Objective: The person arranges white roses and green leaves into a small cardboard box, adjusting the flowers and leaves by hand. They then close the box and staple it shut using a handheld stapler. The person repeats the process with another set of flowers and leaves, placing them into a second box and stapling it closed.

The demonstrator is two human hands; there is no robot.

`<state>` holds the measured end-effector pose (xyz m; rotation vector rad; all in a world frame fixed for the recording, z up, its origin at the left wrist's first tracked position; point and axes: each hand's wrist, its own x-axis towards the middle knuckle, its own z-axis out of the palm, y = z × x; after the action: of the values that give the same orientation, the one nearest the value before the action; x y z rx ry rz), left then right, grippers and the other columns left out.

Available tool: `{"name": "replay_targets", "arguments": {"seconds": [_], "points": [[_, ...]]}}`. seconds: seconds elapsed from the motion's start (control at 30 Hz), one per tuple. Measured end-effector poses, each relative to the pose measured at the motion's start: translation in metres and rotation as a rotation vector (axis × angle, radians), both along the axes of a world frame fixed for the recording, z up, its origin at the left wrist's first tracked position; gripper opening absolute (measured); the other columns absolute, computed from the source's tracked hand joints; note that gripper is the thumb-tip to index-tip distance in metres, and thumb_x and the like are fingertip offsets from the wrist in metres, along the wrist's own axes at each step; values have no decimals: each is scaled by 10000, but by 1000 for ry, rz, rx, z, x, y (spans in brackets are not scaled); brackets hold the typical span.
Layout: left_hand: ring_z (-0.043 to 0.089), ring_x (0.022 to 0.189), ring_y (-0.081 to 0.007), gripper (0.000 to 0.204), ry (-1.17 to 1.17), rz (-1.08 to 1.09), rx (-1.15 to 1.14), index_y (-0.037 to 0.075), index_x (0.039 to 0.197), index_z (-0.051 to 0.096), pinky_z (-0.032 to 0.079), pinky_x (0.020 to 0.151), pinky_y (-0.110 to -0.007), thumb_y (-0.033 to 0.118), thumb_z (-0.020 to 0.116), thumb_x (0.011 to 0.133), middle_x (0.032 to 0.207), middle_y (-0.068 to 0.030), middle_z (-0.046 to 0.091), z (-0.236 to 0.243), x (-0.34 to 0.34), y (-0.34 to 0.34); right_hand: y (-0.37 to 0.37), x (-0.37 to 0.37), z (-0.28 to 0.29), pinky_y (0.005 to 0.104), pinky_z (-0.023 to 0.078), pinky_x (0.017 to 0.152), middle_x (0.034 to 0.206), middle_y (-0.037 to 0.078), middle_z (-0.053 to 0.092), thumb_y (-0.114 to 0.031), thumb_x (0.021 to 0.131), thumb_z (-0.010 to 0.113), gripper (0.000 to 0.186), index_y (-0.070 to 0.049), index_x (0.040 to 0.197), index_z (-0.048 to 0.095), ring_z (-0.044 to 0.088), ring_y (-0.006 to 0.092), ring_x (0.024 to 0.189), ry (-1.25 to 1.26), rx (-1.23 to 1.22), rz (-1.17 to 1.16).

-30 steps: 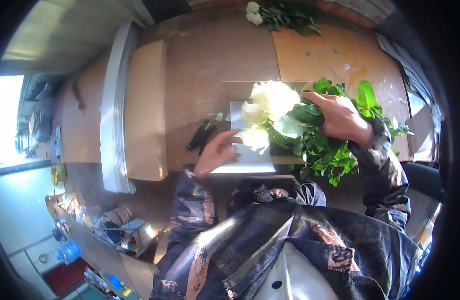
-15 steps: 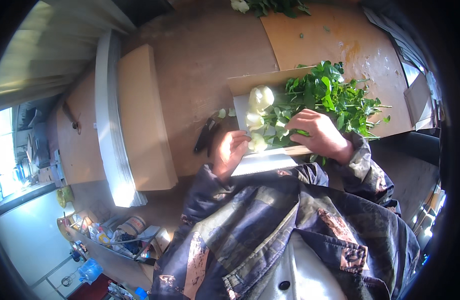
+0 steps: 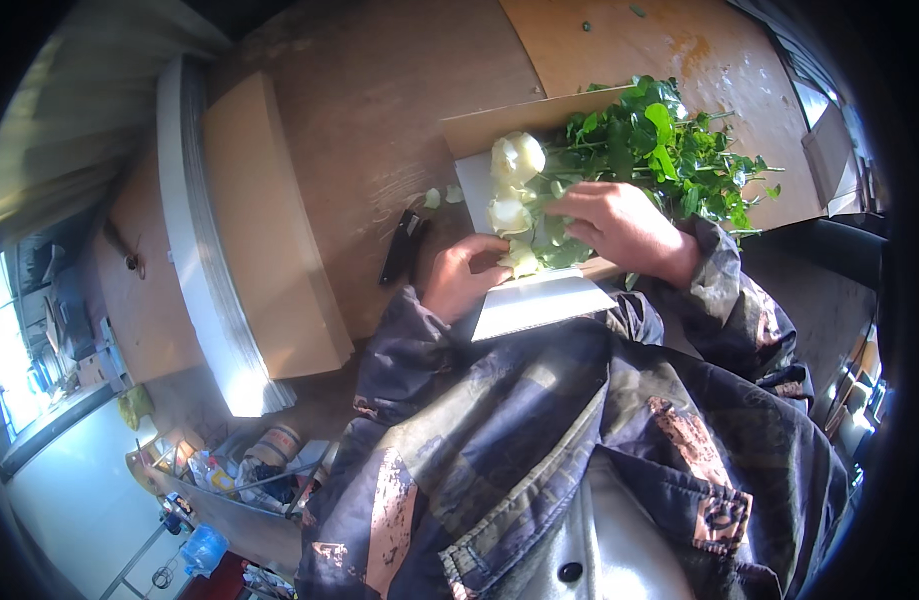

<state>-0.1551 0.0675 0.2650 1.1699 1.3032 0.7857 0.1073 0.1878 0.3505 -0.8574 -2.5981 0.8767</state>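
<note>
A bunch of white roses point(image 3: 516, 160) with thick green leaves point(image 3: 669, 150) lies across a sheet of white paper point(image 3: 539, 300) on the brown worktable point(image 3: 359, 120). My right hand point(image 3: 624, 230) presses down on the stems and leaves in the middle of the bunch. My left hand point(image 3: 464, 275) touches the lowest white bloom at the paper's near edge, fingers curled around it. Black pruning shears point(image 3: 401, 245) lie on the table just left of my left hand.
A stack of flat cardboard and white sheets point(image 3: 249, 230) lies to the left on the table. A lighter plywood board point(image 3: 679, 50) covers the far right. Loose petals point(image 3: 441, 196) lie near the shears. Shelves with clutter point(image 3: 239, 470) sit below left.
The bunch has been laid flatter on the paper and both hands have drawn closer together at its lower end; the view has shifted so the table sits higher in the picture.
</note>
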Motion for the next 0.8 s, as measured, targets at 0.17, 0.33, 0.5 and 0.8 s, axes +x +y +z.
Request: {"name": "replay_targets", "arguments": {"seconds": [0.17,0.33,0.5,0.8], "points": [[730,953,-146,369,39,-28,-79,10,1203,726,586,868,-303,100,832,861,1062,-104,777,8,3,-7,4,-18,-1,459,574,859,1028,146,723,-150,833,734,324,-69,1146,728,716,370,990,-294,-81,23],[729,960,-151,346,-149,36,-54,8,1211,722,591,862,-299,46,810,879,1070,-96,774,1,4,-21,-10,-12,-13,458,554,809,924,116,685,-155,793,750,138,-69,898,728,678,342,945,-309,-35,114],[739,973,-166,408,-110,50,-6,19,1252,707,599,871,-310,31,813,858,1110,-110,779,-8,1,-20,-3,-16,-28,442,559,848,927,97,715,-171,776,764,142,-69,875,752,661,305,1065,-201,8,124],[693,1086,-199,777,-123,92,-5,44,1538,484,561,988,-347,11,819,837,1208,-157,744,-10,-1,-24,-1,-29,-30,457,497,938,909,69,727,-200,775,782,146,-79,851,755,598,290,1207,-142,305,171]]}}
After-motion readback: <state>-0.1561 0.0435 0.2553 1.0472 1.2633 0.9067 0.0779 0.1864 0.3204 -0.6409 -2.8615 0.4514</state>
